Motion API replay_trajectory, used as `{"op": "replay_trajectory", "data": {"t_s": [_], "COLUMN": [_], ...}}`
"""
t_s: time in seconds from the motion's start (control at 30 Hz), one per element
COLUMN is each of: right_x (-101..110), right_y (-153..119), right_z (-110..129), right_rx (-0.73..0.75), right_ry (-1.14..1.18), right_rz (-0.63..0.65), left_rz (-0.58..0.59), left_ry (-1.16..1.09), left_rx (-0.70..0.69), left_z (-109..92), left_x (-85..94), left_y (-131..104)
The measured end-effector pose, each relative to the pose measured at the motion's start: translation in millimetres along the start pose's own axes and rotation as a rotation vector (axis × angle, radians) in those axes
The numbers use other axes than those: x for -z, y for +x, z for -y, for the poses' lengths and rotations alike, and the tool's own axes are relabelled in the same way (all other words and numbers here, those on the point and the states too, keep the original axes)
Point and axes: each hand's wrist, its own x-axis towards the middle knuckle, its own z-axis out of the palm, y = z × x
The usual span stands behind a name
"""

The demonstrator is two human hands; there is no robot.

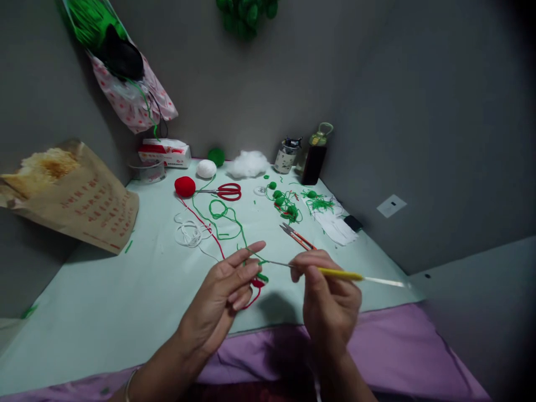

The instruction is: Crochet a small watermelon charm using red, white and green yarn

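My left hand (pixel 221 290) pinches a small green and red crochet piece (pixel 262 278) between thumb and fingers, its index finger stretched out with green yarn (pixel 245 237) running over it. In my right hand (pixel 330 298) is a crochet hook (pixel 341 273) with a yellow handle, held like a pen. The hook's metal tip points left and meets the green yarn at the piece. A red strand hangs in a loop below the piece. Red yarn (pixel 205 223) runs from the red ball (pixel 185 187) toward my left hand. Part of the piece is hidden by my fingers.
Red-handled scissors (pixel 229 191), thread snips (pixel 297 237), a white yarn coil (pixel 188 233), a white ball (pixel 206 168) and stuffing (pixel 249 164) lie ahead. Small green pieces (pixel 287 206) sit at right, near a bottle (pixel 315 162). A paper bag with bread (pixel 96 201) stands left.
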Motion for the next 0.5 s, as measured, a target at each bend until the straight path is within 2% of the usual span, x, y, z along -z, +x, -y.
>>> {"op": "replay_trajectory", "data": {"t_s": [0.07, 0.13, 0.27, 0.4, 0.43, 0.5], "right_x": [0.7, -1.3, -6.1, -1.9, 0.2, 3.6], "right_y": [5.0, 7.6, 4.4, -0.8, -0.6, 1.7], "right_z": [1.7, 3.4, 5.8, 5.7, 5.4, 4.7], "right_rx": [-0.108, -0.117, 0.021, 0.313, 0.342, 0.26], "right_ry": [0.127, 0.127, -0.024, -0.328, -0.348, -0.252], "right_rz": [0.008, 0.098, 0.198, 0.23, 0.23, 0.178], "left_rz": [-0.008, 0.008, -0.008, -0.018, -0.01, -0.012], "left_ry": [0.041, 0.116, 0.171, 0.059, 0.028, -0.019], "left_rx": [-0.055, -0.103, -0.134, -0.097, -0.057, 0.014], "left_z": [-1.7, 0.6, 7.7, 5.0, 3.1, 0.1], "left_x": [0.4, -0.4, -2.9, -2.9, -2.2, -0.5], "left_y": [-0.4, -0.9, 0.0, 2.7, 3.3, 4.1]}}
